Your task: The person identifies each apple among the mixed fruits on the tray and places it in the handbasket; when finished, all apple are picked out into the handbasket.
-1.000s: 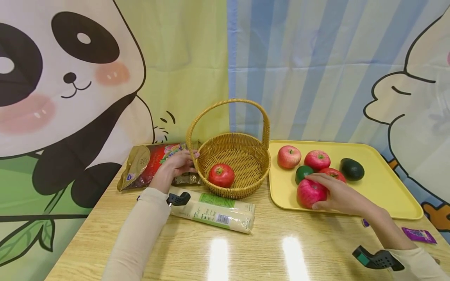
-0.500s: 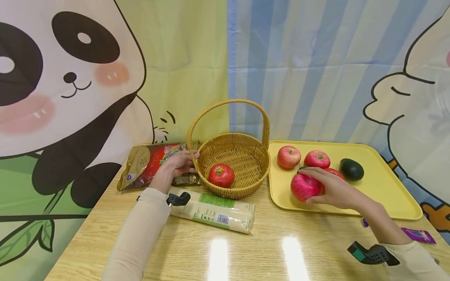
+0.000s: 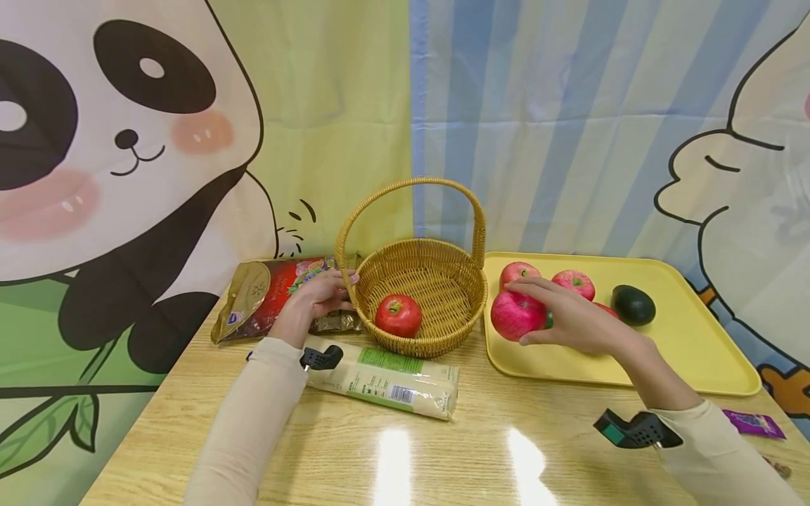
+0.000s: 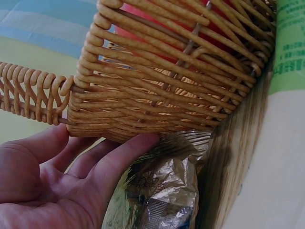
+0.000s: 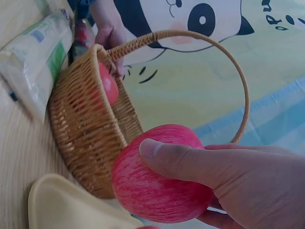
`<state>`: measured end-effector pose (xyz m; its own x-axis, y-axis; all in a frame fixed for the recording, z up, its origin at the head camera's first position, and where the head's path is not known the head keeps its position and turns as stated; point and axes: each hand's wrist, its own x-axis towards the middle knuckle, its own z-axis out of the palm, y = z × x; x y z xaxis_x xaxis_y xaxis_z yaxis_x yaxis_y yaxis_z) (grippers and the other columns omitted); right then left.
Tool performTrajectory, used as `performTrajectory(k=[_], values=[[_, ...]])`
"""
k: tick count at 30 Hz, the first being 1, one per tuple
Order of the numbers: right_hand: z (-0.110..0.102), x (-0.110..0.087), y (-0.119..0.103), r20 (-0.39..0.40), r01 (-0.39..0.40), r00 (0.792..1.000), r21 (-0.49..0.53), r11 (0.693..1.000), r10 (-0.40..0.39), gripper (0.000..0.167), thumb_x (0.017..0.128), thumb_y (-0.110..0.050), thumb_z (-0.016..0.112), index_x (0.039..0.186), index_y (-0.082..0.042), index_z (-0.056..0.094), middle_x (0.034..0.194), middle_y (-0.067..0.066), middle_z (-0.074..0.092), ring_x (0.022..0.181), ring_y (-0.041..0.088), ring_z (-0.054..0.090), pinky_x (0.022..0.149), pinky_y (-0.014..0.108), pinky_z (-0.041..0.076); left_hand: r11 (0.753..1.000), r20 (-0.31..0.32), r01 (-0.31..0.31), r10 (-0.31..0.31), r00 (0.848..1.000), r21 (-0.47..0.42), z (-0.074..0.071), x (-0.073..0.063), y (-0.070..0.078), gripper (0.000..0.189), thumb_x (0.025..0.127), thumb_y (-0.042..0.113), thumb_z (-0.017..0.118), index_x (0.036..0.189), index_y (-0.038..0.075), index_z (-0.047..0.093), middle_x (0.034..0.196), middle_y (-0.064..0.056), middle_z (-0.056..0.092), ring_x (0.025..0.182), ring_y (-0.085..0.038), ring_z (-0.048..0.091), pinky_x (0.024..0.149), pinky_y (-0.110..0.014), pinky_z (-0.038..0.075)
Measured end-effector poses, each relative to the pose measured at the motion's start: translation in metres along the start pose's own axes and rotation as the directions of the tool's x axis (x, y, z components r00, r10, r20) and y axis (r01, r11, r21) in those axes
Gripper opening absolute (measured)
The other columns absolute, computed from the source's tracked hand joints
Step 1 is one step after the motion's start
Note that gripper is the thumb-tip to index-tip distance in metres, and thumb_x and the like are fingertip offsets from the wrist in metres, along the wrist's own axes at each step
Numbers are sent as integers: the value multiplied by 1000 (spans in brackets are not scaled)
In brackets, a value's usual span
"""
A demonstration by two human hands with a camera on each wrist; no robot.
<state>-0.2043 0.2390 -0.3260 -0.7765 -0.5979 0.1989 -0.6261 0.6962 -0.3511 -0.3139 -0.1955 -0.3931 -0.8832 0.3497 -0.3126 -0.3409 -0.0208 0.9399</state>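
Note:
Above the front left part of the yellow tray (image 3: 690, 344), my right hand (image 3: 582, 320) holds a pinkish-red apple (image 3: 514, 318). In the right wrist view, the thumb presses on the near side of this apple (image 5: 162, 191), with the basket beyond it. My left hand (image 3: 323, 294) touches the outside of the wicker basket (image 3: 446, 292) near the left foot of its handle. Seen from the left wrist, its fingertips lie against the weave (image 4: 143, 109). Inside the basket sits a red apple (image 3: 399, 316).
On the tray are two more apples (image 3: 574, 282), a dark green avocado (image 3: 633, 305), and partly hidden red and green items. A red-gold bag (image 3: 272, 295) lies left of the basket and a pale packet (image 3: 386, 379) before it. A purple wrapper (image 3: 754, 424) lies at right.
My right hand has lifted the pinkish-red apple from the tray's front and carried it left towards the basket. The left hand and basket stay in place.

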Motion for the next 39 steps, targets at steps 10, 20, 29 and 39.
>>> performTrajectory(k=[10, 20, 29, 39], values=[[5, 36, -22, 35, 26, 999, 39, 999, -27, 78, 75, -32, 84, 141, -14, 49, 144, 11, 48, 131, 33, 44, 95, 53, 51, 1000, 14, -2, 2, 1000, -4, -2, 1, 0, 50, 105, 14, 39, 151, -3, 25, 154, -26, 29, 141, -41, 31, 111, -59, 34], [13, 65, -33, 41, 35, 998, 58, 998, -37, 78, 75, -30, 84, 142, -13, 48, 146, 12, 45, 132, 35, 45, 96, 53, 50, 1000, 6, 3, -3, 1000, -8, -1, 0, 0, 50, 105, 14, 39, 150, -3, 26, 153, -26, 30, 141, -41, 32, 111, -59, 34], [30, 81, -30, 57, 17, 998, 78, 997, -22, 77, 76, -30, 84, 142, -12, 48, 145, 13, 45, 124, 35, 53, 95, 51, 52, 1000, 16, -5, 5, 1000, 0, -1, 0, 0, 51, 105, 13, 39, 151, -2, 24, 154, -26, 29, 141, -40, 32, 111, -58, 34], [51, 93, -24, 70, 9, 997, 91, 996, -15, 76, 75, -29, 84, 140, -9, 50, 144, 17, 46, 131, 40, 46, 101, 54, 47, 1000, 23, -4, 4, 1000, -1, -3, 0, 0, 55, 105, 12, 39, 153, -2, 17, 156, -26, 25, 142, -41, 30, 109, -57, 36]])
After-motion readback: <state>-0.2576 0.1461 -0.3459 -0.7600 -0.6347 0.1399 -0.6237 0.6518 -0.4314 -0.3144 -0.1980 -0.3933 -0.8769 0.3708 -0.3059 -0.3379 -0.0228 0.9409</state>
